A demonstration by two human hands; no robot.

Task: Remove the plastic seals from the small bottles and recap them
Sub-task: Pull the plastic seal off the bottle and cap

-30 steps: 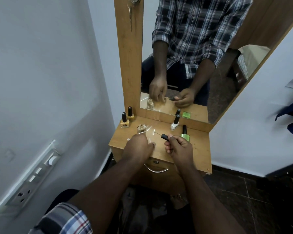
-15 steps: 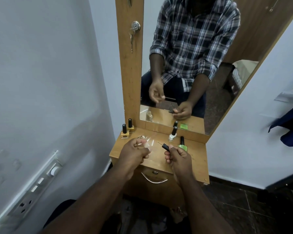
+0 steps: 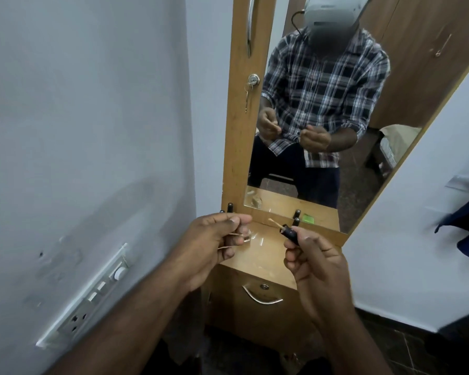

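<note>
Head view: both hands are raised above the front half of the small wooden bench [image 3: 257,259], level with each other and apart, with bare wood showing in the gap between them. The left hand [image 3: 211,243] has its grip pinched together on a thin, pale, clear strip, the seal [image 3: 234,234], whose loose ends curl below the fingers; whether a bottle sits inside that hand cannot be told. The right hand [image 3: 313,255] has its grip clamped on a black cap [image 3: 289,233] with a pale brush stem [image 3: 274,223] pointing up and left toward the mirror [image 3: 336,109].

Along the back edge of the bench, the black tops of two bottles [image 3: 227,208] show just above the left hand's knuckles, at the foot of the wooden frame. Another bottle top [image 3: 297,221] stands near the mirror's lower edge, just behind the right hand, with its reflection above it. A crumpled clear wrap [image 3: 248,237] lies on the wood beside the left fingers.

The left edge of the bench is close to the white wall [image 3: 92,131]. The front edge over the drawer handle [image 3: 261,296] is unobstructed, and the right side opens to the floor.
</note>
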